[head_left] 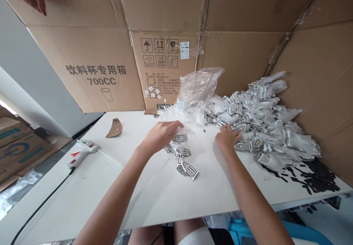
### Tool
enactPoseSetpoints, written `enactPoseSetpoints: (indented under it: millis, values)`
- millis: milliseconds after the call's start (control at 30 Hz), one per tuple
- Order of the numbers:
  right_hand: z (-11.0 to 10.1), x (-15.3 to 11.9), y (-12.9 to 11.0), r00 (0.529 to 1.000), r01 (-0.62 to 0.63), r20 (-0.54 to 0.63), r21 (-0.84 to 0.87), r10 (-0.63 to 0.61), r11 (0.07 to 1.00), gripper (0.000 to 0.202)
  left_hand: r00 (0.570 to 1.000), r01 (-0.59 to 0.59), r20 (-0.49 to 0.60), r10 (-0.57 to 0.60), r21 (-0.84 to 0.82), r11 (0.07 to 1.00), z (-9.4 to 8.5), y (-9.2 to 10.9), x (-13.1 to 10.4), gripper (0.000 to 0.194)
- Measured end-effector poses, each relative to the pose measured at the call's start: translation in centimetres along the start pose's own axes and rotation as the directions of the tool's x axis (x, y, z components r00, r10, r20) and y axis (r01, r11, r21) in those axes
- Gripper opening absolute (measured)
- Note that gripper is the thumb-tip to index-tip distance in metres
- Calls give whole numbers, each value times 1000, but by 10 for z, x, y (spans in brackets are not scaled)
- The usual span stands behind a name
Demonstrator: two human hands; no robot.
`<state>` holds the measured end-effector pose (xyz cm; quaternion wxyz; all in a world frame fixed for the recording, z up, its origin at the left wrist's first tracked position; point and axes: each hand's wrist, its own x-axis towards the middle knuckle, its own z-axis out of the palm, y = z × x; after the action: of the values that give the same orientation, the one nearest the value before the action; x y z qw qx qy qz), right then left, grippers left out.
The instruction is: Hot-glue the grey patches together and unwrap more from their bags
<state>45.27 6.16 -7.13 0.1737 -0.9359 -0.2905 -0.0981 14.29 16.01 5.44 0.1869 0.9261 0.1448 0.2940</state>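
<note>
My left hand [164,132] is over the middle of the white table, fingers closed on the edge of a clear plastic bag [184,120]. Just below and beside it lie several grey and white patterned pieces [188,168], loosely overlapping on the tabletop. My right hand [227,137] rests at the left edge of a large heap of similar pieces in clear bags [261,120]. Its fingers are spread and touch the pieces at the edge of the heap; nothing is seen gripped in them.
A white glue gun [81,155] with a black cord lies at the left. Beyond it is a brown cardboard scrap [114,128]. Small black strips [317,177] are scattered at the right. Tall cardboard panels [165,9] stand behind the white table [96,197].
</note>
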Motion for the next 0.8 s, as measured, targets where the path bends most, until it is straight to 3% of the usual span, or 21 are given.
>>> enactPoseSetpoints:
  millis: [133, 267, 400, 533, 633, 800]
  values:
    - [-1, -6, -4, 1000, 19, -18, 48, -18, 999, 37, 998, -22, 57, 19, 56, 998, -21, 17, 41, 28]
    - [-3, -7, -8, 997, 38, -69, 92, -31, 995, 36, 999, 1, 48, -6, 105, 994, -22, 18, 59, 21]
    - [-4, -7, -18, 957, 152, -281, 270, -73, 951, 25, 995, 2, 95, -3, 10, 1000, -19, 14, 63, 16]
    - [-4, -14, -34, 876, 394, -452, 465, -171, 792, 19, 970, 90, 228, -79, -40, 995, -14, 10, 64, 20]
    - [-4, -22, -43, 835, 521, -489, 553, -253, 650, 23, 963, 153, 224, -151, 9, 988, -7, 3, 66, 20]
    - [-2, -29, -48, 888, 451, -429, 743, -165, 495, 41, 945, 283, 200, -259, -103, 954, 8, -3, 69, 21]
